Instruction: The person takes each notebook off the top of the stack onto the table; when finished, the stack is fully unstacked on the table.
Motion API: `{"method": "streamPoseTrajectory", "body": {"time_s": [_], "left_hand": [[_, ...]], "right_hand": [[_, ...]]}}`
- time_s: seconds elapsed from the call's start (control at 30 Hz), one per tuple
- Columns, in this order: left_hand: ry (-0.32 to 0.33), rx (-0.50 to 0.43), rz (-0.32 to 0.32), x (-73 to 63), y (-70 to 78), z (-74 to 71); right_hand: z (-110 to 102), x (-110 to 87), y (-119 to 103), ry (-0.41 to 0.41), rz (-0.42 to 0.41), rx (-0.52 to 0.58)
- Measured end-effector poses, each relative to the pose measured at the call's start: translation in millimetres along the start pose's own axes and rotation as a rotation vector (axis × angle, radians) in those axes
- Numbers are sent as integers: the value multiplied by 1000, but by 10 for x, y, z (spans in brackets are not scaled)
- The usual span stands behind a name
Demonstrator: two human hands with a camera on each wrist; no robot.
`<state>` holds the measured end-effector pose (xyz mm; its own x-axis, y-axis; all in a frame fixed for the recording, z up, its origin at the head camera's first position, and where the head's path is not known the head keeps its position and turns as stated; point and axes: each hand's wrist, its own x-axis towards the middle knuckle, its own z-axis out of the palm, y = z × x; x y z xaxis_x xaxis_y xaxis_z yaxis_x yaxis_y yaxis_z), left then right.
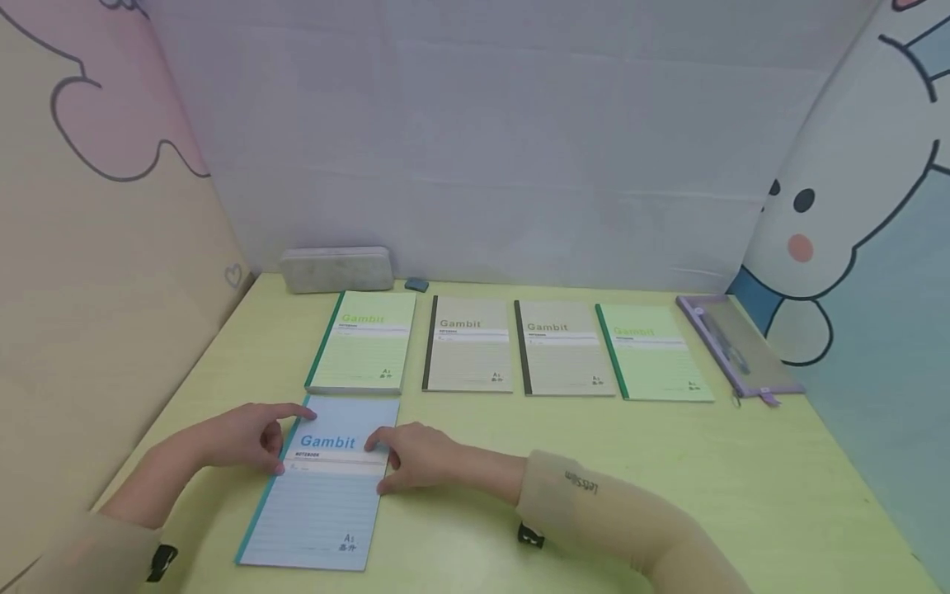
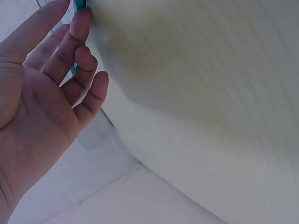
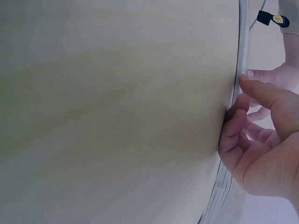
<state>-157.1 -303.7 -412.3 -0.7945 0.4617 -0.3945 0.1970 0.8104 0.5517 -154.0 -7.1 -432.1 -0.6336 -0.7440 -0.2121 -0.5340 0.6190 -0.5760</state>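
A blue Gambit notebook lies flat near the front left of the table, just below a green notebook with a thicker stack of pages. My left hand holds its teal spine, index finger over the upper left of the cover and thumb at the left edge. Opposite it, my right hand holds the right edge, index finger on the cover beside the printed name. In the right wrist view, curled fingers sit right at the edge of the pages. The notebook's spine shows only partly in the left wrist view.
To the right in the back row lie two grey notebooks and another green notebook. A purple-edged zip pouch with a pen is at the far right. Behind stand a grey case and a small blue eraser-like block.
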Motion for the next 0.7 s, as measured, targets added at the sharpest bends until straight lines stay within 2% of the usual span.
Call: {"method": "streamPoseTrajectory", "body": {"time_s": [0.2,0.33,0.5,0.57,0.7], "left_hand": [[48,57,11,51,21,-47],[111,109,49,85,31,-133],[193,171,57,136,68,-248],[228,179,50,166,69,-287],[308,154,99,263,56,-347]], "right_hand": [[-85,-29,8,-12,-4,13],[-180,-13,28,36,15,20],[-343,10,54,87,27,26],[-414,16,74,108,25,23],[-563,41,162,167,22,6]]}}
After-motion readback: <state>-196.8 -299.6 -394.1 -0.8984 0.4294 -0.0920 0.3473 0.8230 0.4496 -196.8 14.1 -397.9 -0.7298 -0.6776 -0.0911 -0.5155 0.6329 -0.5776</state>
